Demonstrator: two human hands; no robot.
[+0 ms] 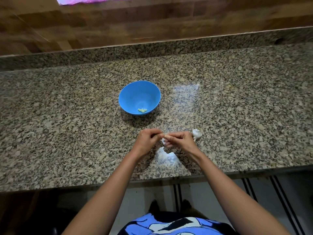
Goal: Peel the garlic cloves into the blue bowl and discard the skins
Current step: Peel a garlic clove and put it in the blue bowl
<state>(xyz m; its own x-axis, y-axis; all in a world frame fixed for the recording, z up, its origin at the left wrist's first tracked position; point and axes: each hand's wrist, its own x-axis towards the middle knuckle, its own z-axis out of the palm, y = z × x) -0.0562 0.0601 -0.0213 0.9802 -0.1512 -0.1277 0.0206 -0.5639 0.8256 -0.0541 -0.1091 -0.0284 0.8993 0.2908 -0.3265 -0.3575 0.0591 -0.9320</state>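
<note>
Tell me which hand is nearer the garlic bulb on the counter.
Right. The right hand is just left of the garlic bulb; the left hand lies farther left, across the garlic clove both pinch.

Polished speckled granite countertop [67, 116], glossy with window glare. The blue bowl [128, 92] looks like smooth plastic. Wood-grain wall panelling [118, 22] behind. Garlic bulb [196, 133] skin papery.

Blue bowl [128, 97], pale yellow peeled cloves [142, 110], white garlic bulb [196, 133], speckled granite counter [67, 116].
</note>
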